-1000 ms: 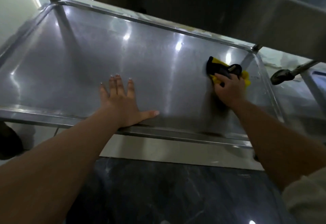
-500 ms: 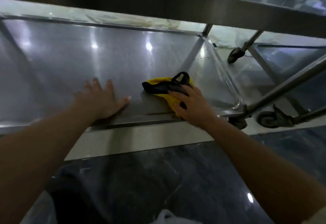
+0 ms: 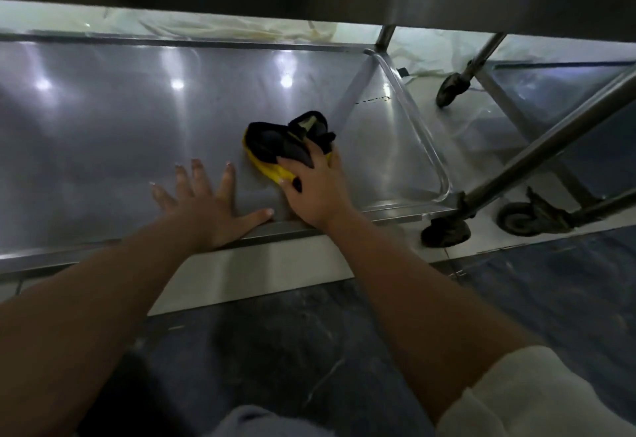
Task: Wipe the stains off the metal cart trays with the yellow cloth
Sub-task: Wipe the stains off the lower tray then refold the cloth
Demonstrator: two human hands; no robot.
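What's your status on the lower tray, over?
Left hand flat on the tray, fingers spread. Right hand pressing the yellow cloth near the tray's front right. Nothing else on the tray, over.

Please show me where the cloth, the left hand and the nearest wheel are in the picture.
cloth [image 3: 266, 165], head view, on its yellow edge beside the right hand.
left hand [image 3: 206, 208], head view, on the back of the hand.
wheel [image 3: 445, 232], head view, on the dark caster below the tray corner.
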